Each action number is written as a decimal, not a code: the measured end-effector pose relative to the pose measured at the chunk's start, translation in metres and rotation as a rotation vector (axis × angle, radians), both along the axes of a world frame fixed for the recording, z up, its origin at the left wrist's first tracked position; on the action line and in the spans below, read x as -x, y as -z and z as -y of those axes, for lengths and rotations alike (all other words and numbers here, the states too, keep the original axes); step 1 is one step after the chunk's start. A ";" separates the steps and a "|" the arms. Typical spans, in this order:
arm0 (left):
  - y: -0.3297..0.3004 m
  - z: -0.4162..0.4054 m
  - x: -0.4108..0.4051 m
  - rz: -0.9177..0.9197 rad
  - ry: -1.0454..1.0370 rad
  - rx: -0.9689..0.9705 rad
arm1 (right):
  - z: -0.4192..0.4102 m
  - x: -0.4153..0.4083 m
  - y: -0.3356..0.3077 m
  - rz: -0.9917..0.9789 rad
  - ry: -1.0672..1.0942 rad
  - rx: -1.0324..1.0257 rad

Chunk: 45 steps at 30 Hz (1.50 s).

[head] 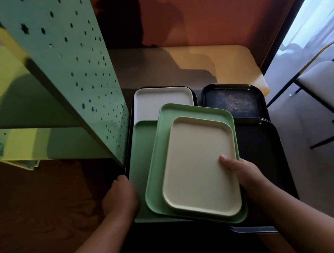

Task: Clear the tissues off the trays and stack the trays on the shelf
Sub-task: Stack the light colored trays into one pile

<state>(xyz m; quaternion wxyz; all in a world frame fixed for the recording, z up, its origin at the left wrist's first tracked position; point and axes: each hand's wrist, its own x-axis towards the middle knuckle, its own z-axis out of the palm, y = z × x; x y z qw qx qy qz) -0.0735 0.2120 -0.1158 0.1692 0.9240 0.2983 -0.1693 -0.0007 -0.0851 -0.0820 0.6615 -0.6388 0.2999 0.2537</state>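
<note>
A small cream rectangular plastic tray (pixel 198 167) lies nested in a green tray (pixel 161 166), long axes pointing away, hiding lower trays. The right hand (pixel 242 171) grips both trays' edge; the left hand (pixel 119 196) holds the stack's left side, fingers hidden.

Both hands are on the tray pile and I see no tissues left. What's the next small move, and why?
Probably lift the cream tray together with the green tray it sits in, then swing left toward the green shelf. The right hand already pinches their right edge with the thumb on the cream tray, the left hand is at the pile's left edge, and no tissues show on them.
</note>
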 end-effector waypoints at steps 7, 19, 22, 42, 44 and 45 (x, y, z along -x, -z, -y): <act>-0.021 0.007 0.005 0.392 -0.076 0.267 | 0.000 -0.002 0.001 -0.002 -0.034 -0.003; -0.064 0.008 -0.008 0.614 -0.432 1.232 | 0.018 -0.015 -0.040 0.219 -0.052 -0.036; -0.070 0.014 -0.021 0.546 -0.429 1.417 | 0.019 -0.020 -0.053 0.264 -0.056 -0.080; -0.068 0.033 -0.043 0.312 -0.269 1.349 | 0.009 -0.022 -0.035 0.138 -0.049 -0.083; -0.064 0.031 -0.053 0.283 -0.347 1.334 | 0.008 -0.024 -0.035 0.143 -0.005 -0.083; -0.062 0.028 -0.061 0.253 -0.416 1.239 | 0.008 -0.026 -0.035 0.144 0.014 -0.084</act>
